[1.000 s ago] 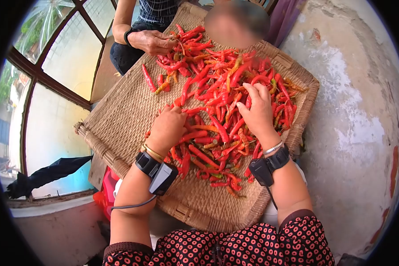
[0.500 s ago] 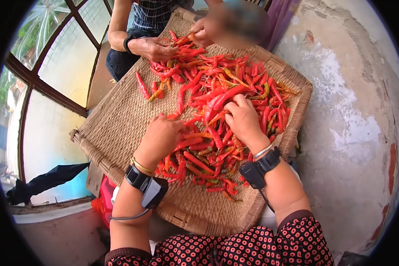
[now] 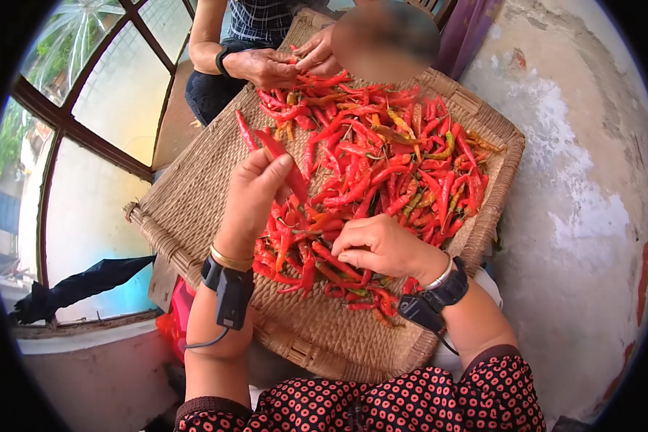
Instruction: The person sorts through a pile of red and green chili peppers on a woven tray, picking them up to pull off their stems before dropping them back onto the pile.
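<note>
My left hand (image 3: 255, 189) pinches a large red chili pepper (image 3: 289, 170) between thumb and fingers, raised over the left side of the pile. My right hand (image 3: 383, 246) is over the lower middle of the chili pile (image 3: 367, 169), palm down, with its fingers curled together; whatever is at its fingertips is hidden. Red chilies, with some orange and greenish ones among them, lie heaped on a woven tray (image 3: 194, 183). Another long red chili (image 3: 245, 131) shows just beyond my left hand.
Across the tray, another person's hands (image 3: 266, 68) are close together over the far chilies. A framed window (image 3: 115, 108) and a dark folded umbrella (image 3: 86, 288) are at the left. A rough plaster wall (image 3: 569, 180) stands at the right.
My left hand has risen from the pile and now holds a large red chili. My right hand has moved nearer to me. The other person's hands have come closer together.
</note>
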Demonstrator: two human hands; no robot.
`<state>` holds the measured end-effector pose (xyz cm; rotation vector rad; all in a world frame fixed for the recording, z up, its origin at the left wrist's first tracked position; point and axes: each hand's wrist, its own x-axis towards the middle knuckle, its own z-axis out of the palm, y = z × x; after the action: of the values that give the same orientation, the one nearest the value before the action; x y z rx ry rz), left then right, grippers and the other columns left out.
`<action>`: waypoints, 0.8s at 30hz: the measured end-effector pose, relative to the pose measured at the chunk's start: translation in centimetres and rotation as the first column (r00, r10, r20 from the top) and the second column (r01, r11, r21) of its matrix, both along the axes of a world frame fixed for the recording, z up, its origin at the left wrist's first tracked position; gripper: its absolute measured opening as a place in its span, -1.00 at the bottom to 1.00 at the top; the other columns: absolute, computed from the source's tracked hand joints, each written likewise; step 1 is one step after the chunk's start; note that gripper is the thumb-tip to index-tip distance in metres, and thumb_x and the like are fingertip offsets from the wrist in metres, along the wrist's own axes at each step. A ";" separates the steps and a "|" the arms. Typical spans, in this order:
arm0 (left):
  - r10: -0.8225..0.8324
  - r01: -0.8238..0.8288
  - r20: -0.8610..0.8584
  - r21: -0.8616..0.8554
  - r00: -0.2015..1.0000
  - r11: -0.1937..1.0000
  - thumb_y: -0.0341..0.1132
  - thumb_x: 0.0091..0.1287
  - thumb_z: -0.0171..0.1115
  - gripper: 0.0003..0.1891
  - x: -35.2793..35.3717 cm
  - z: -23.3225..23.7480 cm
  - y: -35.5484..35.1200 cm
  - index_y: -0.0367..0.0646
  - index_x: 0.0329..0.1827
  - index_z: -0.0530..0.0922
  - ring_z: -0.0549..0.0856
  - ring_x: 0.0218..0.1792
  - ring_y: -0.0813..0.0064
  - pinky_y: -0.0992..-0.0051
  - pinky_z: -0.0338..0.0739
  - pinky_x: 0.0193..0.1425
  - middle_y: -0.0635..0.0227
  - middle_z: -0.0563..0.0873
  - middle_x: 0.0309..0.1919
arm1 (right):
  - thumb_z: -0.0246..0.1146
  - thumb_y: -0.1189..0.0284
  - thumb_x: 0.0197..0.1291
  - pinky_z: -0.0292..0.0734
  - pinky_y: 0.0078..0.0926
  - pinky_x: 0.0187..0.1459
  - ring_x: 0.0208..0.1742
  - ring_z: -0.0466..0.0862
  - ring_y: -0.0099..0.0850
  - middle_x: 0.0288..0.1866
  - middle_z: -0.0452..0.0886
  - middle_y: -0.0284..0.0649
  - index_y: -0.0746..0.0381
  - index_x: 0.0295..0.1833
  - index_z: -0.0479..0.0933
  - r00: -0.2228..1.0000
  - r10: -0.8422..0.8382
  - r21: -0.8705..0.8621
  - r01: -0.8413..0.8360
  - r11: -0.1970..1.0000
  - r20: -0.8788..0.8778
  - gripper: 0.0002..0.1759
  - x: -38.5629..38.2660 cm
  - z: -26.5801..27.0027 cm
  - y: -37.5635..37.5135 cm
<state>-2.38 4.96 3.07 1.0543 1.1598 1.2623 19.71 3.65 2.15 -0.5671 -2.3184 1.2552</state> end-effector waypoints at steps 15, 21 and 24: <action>-0.124 0.038 0.597 0.155 0.793 0.987 -0.36 0.34 0.06 -0.93 -1.6 1.4 0.0 -0.15 -0.23 0.47 0.33 -0.69 0.77 0.73 0.20 -0.65 0.56 0.46 -0.60 | 0.17 0.41 0.22 0.54 -0.66 -0.32 -0.34 0.60 -0.57 -0.31 0.60 -0.27 0.33 -0.21 0.54 0.977 -0.051 -0.724 -0.116 0.680 -0.205 -0.82 0.7 0.8 -0.4; -0.034 0.046 0.270 -0.036 0.962 0.998 -0.32 0.32 0.13 -0.89 -1.0 2.0 -0.4 -0.16 -0.30 0.54 0.48 -0.69 0.76 0.76 0.34 -0.62 0.50 0.60 -0.54 | 0.15 0.45 0.23 0.50 -0.62 -0.22 -0.21 0.58 -0.57 -0.23 0.57 -0.28 0.33 -0.20 0.54 0.969 -0.234 -0.629 0.135 0.766 -0.077 -0.84 0.3 0.0 0.1; -0.186 0.192 0.156 -0.021 0.970 0.981 -0.33 0.31 0.14 -0.89 0.2 2.4 -1.0 -0.17 -0.26 0.55 0.50 -0.67 0.78 0.78 0.36 -0.60 0.49 0.62 -0.51 | 0.21 0.47 0.15 0.44 -0.53 -0.05 -0.01 0.52 -0.47 -0.07 0.51 -0.22 0.25 -0.23 0.58 0.975 -0.159 -0.363 0.093 0.927 -0.157 -0.89 -0.2 0.0 -0.2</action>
<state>-2.23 3.91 5.42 0.9986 0.9387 1.1471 19.56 3.41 2.19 -0.6751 -1.8835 1.6019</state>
